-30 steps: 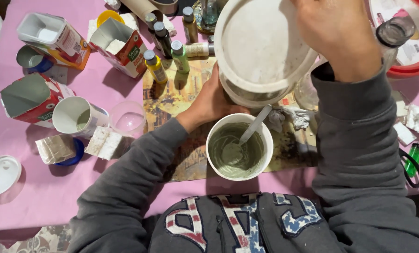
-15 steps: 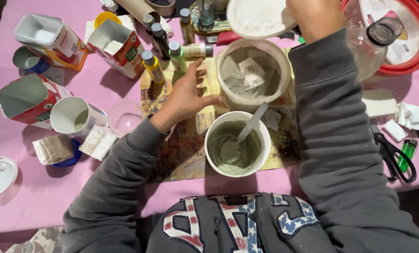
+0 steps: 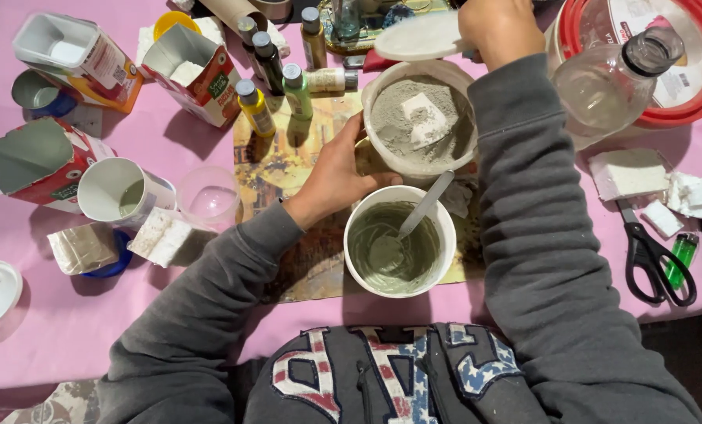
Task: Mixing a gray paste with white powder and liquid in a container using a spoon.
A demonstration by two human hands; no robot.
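Note:
My left hand rests against the side of a white tub of grey powder with a white scoop lying in it. My right hand holds the tub's round white lid at the far side of the tub, above the table. In front of the tub stands a white bowl of wet grey-green mix with a spoon leaning in it. Both containers sit on a printed mat.
Small paint bottles stand behind the mat. Cut cartons, a white cup and a clear cup lie at left. A clear plastic bottle, a red-rimmed container, scissors, a green lighter and white foam pieces are at right.
My right hand has lifted the lid off the powder tub and carried it away to the far side. The grey powder now shows. My left hand stays at the tub's side.

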